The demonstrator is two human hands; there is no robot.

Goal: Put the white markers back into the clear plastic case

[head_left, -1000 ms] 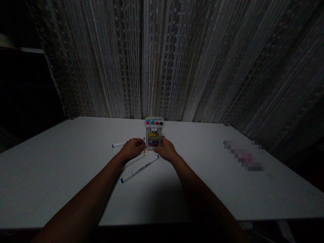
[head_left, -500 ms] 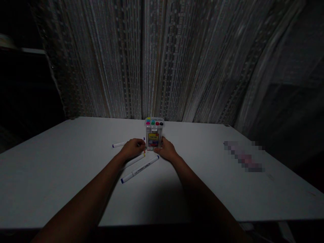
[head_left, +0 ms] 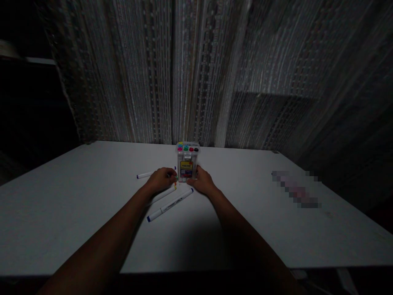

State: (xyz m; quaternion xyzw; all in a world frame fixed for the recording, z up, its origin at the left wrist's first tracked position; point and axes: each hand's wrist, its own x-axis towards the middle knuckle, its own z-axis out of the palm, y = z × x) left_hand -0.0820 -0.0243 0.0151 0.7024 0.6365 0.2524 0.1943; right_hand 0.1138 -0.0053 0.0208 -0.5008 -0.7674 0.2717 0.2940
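Note:
A clear plastic marker case (head_left: 186, 169) stands upright on the white table, with coloured caps showing at its top and a yellow-and-blue label in front. My right hand (head_left: 202, 180) grips its lower right side, thumb at the front and fingers round the side. By its lower left side, my left hand (head_left: 161, 179) is closed with curled fingers; what they hold, if anything, is hidden. Small green and orange tips show by those fingertips. A blue-capped marker (head_left: 170, 205) lies in front of the case, a yellow-tipped marker (head_left: 164, 194) lies by my left wrist, and another blue-ended marker (head_left: 144, 175) is partly behind my left hand.
The white table (head_left: 245, 229) spreads out on both sides. A blurred, pixelated pinkish item (head_left: 296, 190) lies towards its right edge. Behind the table hangs a patterned curtain (head_left: 196, 73). The room is dim, and a shadow falls between my forearms.
Both hands and the case hold nearly the same positions. The view has shifted very slightly, and a darker shadow now lies on the right part of the curtain.

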